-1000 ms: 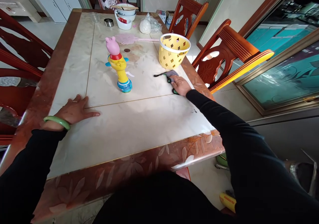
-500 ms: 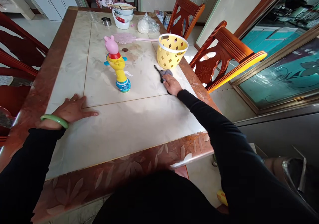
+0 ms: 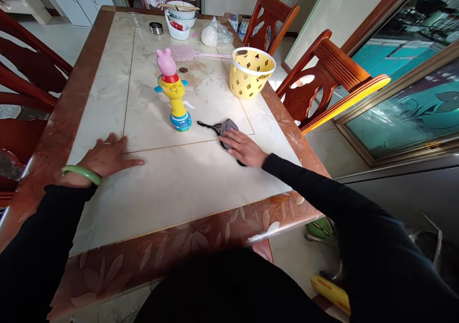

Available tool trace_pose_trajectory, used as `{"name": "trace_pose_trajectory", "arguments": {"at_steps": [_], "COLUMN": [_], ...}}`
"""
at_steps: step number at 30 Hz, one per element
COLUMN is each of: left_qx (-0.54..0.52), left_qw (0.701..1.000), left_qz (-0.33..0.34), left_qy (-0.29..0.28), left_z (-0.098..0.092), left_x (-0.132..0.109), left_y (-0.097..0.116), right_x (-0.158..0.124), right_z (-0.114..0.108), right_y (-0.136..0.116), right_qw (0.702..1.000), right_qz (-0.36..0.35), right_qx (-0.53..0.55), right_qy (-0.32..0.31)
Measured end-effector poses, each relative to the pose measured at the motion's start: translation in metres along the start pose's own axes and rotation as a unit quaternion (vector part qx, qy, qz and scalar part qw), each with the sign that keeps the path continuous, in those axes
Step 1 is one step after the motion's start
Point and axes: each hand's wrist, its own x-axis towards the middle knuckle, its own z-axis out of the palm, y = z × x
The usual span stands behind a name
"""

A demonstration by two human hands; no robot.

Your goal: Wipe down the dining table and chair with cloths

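My right hand [image 3: 247, 149] presses a crumpled grey cloth [image 3: 228, 128] with black edging against the tabletop, fingers laid over it. A thin black loop of the cloth trails to the left. Flat on the table near its left side rests my left hand [image 3: 106, 156], fingers spread, a green bangle on the wrist. Between and beyond the hands stands a toy bottle [image 3: 174, 91] with a pink pig head, yellow body and blue base. A yellow basket [image 3: 249, 81] with a white rim is beyond my right hand.
The marble-look table [image 3: 161, 189] has a brown border. Toward its far end are a pink fly swatter [image 3: 182, 52], stacked bowls with chopsticks [image 3: 179, 26], a plastic bag [image 3: 215, 32], a black-and-silver ring [image 3: 156, 28] and a clear cup [image 3: 135, 20]. Wooden chairs [image 3: 326, 81] flank it.
My right hand has drawn the cloth nearer and slightly left, away from the basket. My left hand stays planted on the table; the view has shifted a little.
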Motion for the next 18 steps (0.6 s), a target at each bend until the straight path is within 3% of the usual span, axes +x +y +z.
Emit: {"name": "trace_pose_trajectory", "arguments": {"at_steps": [3, 6, 8, 11, 15, 18], "left_qx": [0.031, 0.052, 0.054, 0.053, 0.050, 0.028], "left_qw": [0.999, 0.998, 0.998, 0.998, 0.997, 0.997], "left_qz": [-0.017, -0.018, -0.020, -0.023, -0.032, -0.048], "left_qy": [-0.025, -0.030, -0.029, -0.028, -0.043, -0.054], "left_z": [0.000, -0.002, -0.001, 0.002, 0.000, -0.004], "left_x": [-0.003, -0.002, 0.000, 0.002, 0.000, -0.002], "left_y": [0.003, 0.006, 0.005, 0.001, 0.002, 0.007], "right_x": [-0.044, -0.040, -0.003, 0.086, 0.202, 0.245], "right_z": [-0.002, 0.000, 0.009, 0.026, 0.042, 0.041], "right_y": [-0.025, -0.023, -0.013, 0.007, 0.031, 0.042], "right_qw": [1.000, 0.999, 0.999, 0.999, 0.999, 0.995], "right_qz": [-0.016, -0.020, -0.032, -0.035, 0.036, 0.098], "right_qx": [-0.009, -0.018, -0.019, -0.013, -0.009, -0.003], "right_qy": [-0.019, -0.019, -0.010, 0.003, 0.011, 0.017]}}
